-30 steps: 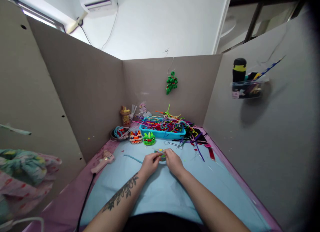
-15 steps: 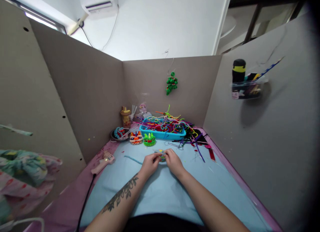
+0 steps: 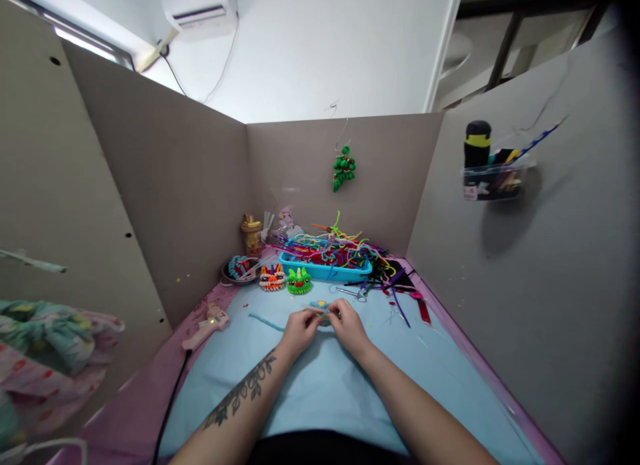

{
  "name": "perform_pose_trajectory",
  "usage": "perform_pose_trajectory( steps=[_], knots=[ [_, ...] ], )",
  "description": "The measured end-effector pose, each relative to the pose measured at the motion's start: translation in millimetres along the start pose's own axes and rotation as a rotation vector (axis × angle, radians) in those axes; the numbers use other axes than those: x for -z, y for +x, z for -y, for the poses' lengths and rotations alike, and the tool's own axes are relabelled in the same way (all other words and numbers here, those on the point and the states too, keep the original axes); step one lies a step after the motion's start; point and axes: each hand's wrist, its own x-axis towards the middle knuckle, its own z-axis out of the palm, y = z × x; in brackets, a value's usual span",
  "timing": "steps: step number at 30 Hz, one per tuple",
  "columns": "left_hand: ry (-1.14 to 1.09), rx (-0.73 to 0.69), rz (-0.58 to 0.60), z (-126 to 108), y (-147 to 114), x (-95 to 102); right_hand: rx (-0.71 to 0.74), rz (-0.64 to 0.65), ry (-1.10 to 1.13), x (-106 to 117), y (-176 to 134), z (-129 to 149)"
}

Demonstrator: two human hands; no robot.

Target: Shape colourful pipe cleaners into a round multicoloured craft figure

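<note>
Over the middle of the blue cloth, my left hand [image 3: 301, 327] and my right hand [image 3: 347, 323] meet with their fingers closed on a small blue pipe-cleaner figure [image 3: 320, 305] that has a touch of yellow. Fingertips cover much of it, so its exact shape is hard to make out. A loose blue pipe cleaner [image 3: 266, 321] lies to the left of my left hand. Beyond the hands sit a green pipe-cleaner lion head [image 3: 299, 281] and an orange and cream one [image 3: 272, 278]. Scissors [image 3: 353, 293] lie behind my right hand.
A blue tray [image 3: 327, 270] heaped with colourful pipe cleaners stands at the back. Left of it are a dark bowl [image 3: 239, 271] and a brown cup [image 3: 251, 235]. A pink glue gun [image 3: 206, 331] with a cord lies at left. Grey partitions [image 3: 345, 205] enclose the table.
Both hands stay in nearly the same spot. The fingers have shifted slightly on the blue figure, and its angle looks a little different.
</note>
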Motion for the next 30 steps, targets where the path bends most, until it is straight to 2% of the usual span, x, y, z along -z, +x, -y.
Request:
perform_pose_trajectory(
  steps=[7, 13, 21, 30],
  knots=[
    [-0.033, 0.019, 0.037, -2, 0, 0.5, -0.026, 0.068, 0.001, 2, -2, 3],
    [-0.023, 0.072, 0.016, -6, 0, 1.6, 0.031, 0.105, 0.000, 3, -4, 7],
    [-0.011, 0.035, -0.013, -11, 2, 2.1, 0.060, 0.142, 0.089, 7, -3, 16],
    [-0.016, 0.040, -0.028, -7, 2, 2.6, 0.085, 0.122, 0.070, 9, -1, 17]
  ],
)
